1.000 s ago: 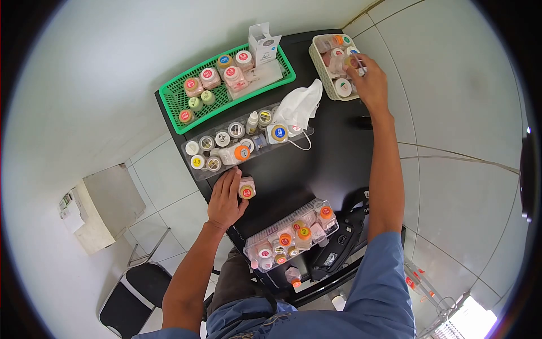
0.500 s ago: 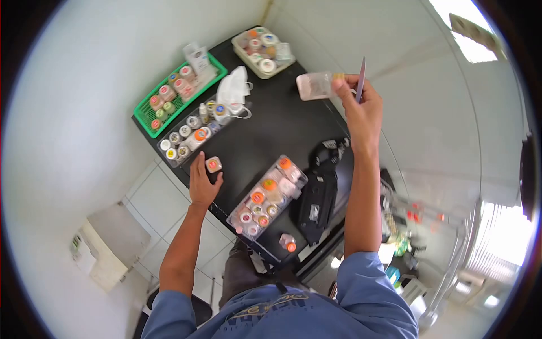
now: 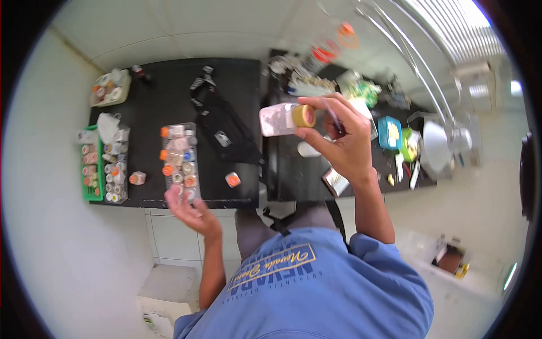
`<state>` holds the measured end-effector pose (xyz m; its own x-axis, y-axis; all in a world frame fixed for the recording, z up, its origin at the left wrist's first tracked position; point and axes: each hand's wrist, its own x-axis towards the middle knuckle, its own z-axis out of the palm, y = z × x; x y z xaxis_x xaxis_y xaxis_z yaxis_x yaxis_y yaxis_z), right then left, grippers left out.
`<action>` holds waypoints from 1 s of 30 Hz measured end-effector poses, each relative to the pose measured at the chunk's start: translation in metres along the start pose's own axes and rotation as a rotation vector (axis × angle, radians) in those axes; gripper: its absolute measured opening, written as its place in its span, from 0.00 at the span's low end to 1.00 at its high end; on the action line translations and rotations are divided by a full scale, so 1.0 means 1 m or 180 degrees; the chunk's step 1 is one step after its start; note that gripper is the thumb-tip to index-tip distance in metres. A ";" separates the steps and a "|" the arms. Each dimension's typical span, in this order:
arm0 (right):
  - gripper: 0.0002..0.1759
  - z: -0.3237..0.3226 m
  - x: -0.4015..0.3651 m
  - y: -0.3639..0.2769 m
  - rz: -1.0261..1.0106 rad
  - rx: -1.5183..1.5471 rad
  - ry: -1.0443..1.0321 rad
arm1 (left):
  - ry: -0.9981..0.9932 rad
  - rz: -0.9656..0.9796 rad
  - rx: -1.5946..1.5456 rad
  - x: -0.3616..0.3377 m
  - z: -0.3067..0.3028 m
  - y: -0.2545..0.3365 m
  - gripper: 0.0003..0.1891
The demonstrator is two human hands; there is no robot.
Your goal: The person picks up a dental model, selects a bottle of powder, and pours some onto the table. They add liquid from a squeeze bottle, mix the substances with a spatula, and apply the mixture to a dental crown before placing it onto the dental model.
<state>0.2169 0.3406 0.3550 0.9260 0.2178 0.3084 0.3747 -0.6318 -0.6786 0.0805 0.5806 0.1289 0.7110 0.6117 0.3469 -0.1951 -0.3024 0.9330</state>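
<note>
Raised over the right-hand table, my right hand [image 3: 347,144] pinches a clear plastic bottle [image 3: 276,120] by its yellow cap [image 3: 304,116]. The bottle lies tilted on its side, with pinkish-white contents or coating. A thin, dark, pointed tool [image 3: 334,118] also sits between the fingers of this hand; its kind I cannot tell. My left hand [image 3: 192,213], slightly blurred, is empty with fingers apart, at the front end of a clear tray [image 3: 198,176] filled with small capped bottles. Single orange-capped bottles stand on either side of the tray, one to the right [image 3: 232,179] and one to the left [image 3: 137,178].
A black waist bag [image 3: 223,127] lies behind the tray. At the left are a green basket [image 3: 92,196], another row of jars [image 3: 116,183] and a cream box [image 3: 125,93]. On the right table stand a blue container [image 3: 389,133] and a lamp [image 3: 437,147].
My view has swung right, showing the second table. My left hand has left the small bottle and moved to the tray's front. My right hand still holds the yellow-capped bottle and pointed tool.
</note>
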 end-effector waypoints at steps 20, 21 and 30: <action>0.17 -0.179 -0.290 0.215 0.0624 -0.0294 -0.0357 | -0.3779 -0.0280 -0.0591 -0.260 0.272 0.132 0.31; 0.15 -0.179 -0.303 0.222 0.0549 -0.0156 -0.0092 | -0.3757 -0.0285 -0.0494 -0.276 0.278 0.128 0.32; 0.32 -0.173 -0.385 0.388 0.0890 -0.1498 -0.0163 | -0.3562 0.0046 -0.1128 -0.355 0.313 0.058 0.33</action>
<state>-0.0023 -0.1174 0.0880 0.9927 0.0224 0.1181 0.0633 -0.9327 -0.3550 0.0279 0.1175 0.0297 0.8704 -0.4272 0.2448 -0.2596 0.0244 0.9654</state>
